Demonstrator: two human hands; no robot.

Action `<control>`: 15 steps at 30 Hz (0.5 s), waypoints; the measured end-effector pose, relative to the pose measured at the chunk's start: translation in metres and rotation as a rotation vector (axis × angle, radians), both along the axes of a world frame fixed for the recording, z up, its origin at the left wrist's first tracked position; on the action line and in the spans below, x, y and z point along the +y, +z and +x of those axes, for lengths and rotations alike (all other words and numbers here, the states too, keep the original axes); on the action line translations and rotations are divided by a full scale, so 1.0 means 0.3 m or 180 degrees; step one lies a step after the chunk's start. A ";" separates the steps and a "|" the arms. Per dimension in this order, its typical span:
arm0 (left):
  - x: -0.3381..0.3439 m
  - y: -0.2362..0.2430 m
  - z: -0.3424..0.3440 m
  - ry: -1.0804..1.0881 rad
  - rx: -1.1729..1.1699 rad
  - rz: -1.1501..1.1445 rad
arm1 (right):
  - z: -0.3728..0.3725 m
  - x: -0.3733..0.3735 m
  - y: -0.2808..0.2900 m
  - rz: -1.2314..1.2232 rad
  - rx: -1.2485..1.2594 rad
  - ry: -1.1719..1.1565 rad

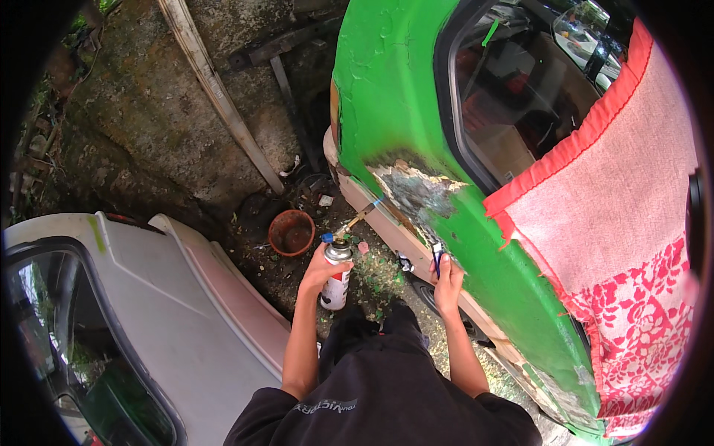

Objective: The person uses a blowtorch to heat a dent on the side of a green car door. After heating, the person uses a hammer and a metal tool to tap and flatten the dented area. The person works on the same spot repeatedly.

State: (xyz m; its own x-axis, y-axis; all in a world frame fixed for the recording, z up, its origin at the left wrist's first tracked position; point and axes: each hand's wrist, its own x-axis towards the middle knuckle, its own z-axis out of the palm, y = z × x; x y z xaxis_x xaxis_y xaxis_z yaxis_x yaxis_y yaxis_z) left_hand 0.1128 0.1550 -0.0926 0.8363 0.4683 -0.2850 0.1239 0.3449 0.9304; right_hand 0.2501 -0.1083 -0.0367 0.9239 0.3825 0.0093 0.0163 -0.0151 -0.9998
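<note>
My left hand (316,269) is closed around the can of a gas blowtorch (337,286), held upright. Its brass nozzle (361,216) points up and right, and a thin blue flame shows at the tip by the green car (387,97). A patch of bare, greyish metal (424,195) on the car's side has ragged pale edges and a dark scorched rim above. My right hand (448,286) grips a small scraper (436,256) with a dark handle, close to the lower edge of this patch. The scraper's tip is too small to tell whether it touches the panel.
A pink and red patterned cloth (639,186) covers part of the green car at the right. A pale grey car (163,297) stands close on the left. An orange-brown pot (291,233) and paint flakes lie on the ground; a long board (216,89) leans beyond.
</note>
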 end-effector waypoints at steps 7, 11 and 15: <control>-0.004 -0.024 -0.029 -0.0057 -0.0057 0.0083 | -0.001 0.000 -0.009 0.0017 0.0028 0.0027; -0.005 -0.029 -0.053 -0.0052 -0.0083 -0.0017 | -0.003 0.002 -0.004 0.0038 0.0019 0.0029; -0.007 -0.014 -0.066 -0.0042 -0.0097 -0.0025 | -0.003 0.009 -0.012 0.0063 -0.0145 -0.0024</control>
